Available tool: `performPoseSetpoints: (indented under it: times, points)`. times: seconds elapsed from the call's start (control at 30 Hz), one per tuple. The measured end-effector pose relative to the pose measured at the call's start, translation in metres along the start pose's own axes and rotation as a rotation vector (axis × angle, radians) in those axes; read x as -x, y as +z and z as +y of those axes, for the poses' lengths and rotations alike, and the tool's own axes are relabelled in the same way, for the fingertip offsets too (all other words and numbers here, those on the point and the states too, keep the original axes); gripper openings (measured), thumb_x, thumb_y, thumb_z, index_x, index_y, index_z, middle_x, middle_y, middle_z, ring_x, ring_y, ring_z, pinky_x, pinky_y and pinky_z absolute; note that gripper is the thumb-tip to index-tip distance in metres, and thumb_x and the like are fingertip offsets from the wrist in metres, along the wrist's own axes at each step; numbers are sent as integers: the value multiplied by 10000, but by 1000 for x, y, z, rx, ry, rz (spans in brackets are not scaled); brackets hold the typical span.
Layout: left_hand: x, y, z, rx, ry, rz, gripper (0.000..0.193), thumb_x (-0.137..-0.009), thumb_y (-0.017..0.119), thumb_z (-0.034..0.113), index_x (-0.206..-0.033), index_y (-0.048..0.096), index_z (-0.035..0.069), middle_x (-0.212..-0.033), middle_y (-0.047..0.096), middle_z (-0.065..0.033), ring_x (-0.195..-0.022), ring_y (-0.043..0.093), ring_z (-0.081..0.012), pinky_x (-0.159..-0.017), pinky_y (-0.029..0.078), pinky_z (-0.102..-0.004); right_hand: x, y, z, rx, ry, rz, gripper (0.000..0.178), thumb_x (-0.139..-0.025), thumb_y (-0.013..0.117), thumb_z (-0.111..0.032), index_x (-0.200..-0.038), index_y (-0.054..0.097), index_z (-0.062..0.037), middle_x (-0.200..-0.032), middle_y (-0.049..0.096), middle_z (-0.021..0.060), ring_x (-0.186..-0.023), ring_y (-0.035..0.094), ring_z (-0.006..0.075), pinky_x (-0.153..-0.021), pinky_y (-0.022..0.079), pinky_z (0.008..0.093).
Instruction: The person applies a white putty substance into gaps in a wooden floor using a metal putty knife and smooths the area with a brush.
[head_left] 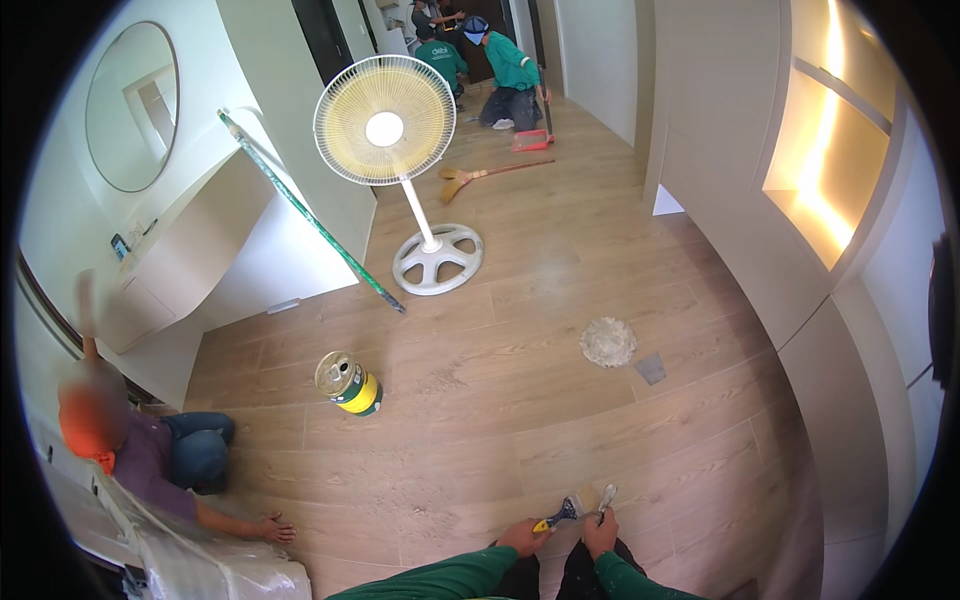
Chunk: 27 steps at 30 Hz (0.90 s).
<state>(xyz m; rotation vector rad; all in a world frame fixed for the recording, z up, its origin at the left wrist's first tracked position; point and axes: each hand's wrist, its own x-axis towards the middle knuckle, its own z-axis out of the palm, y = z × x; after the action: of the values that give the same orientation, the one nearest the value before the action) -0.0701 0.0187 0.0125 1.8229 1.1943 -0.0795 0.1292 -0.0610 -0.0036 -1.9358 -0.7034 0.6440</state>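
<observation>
My left hand is closed round the yellow handle of a paintbrush with a dark patterned body. Close beside it, my right hand grips a putty knife with a pale, narrow blade pointing up and away. The tips of the two tools are near each other; whether they touch I cannot tell. Both hands are low over the wood-look floor, in front of my knees. Farther off on the floor lie a round, pale, rough patch or mound and a small grey square plate.
A yellow-and-green can stands left of centre, before a white stand fan. A green pole leans on a counter. A broom and red dustpan lie beyond. One person kneels left; several others work at the back.
</observation>
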Motion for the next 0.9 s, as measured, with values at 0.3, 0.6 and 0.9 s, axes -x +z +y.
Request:
performPoseSetpoints:
  times: [0.3, 0.6, 0.9]
  points:
    - [-2, 3, -2, 4, -24, -21, 725, -954, 551, 636, -1305, 609, 4, -1223, 658, -274, -1151, 619, -438, -992, 486, -475, 1, -3, 0, -10, -23, 3, 199, -806, 618, -131, -918, 556, 21, -717, 627, 209, -669, 656, 370, -639, 500, 446]
    - [0, 4, -20, 10, 29, 68, 652, -970, 566, 566, -1342, 601, 32, -1259, 642, -273, -1174, 605, -445, -1029, 469, -492, 3, 2, -10, 21, 25, -82, 274, -852, 599, -139, -1066, 598, 32, -869, 651, 209, -812, 641, 314, -767, 508, 415]
    - [1, 3, -17, 17, 16, 77, 635, -977, 515, 612, -1253, 649, 56, -1216, 646, -233, -1104, 634, -433, -968, 497, -519, 2, 4, 11, 8, -4, -84, 301, -861, 606, -152, -1079, 585, 54, -934, 649, 250, -859, 633, 374, -815, 492, 448]
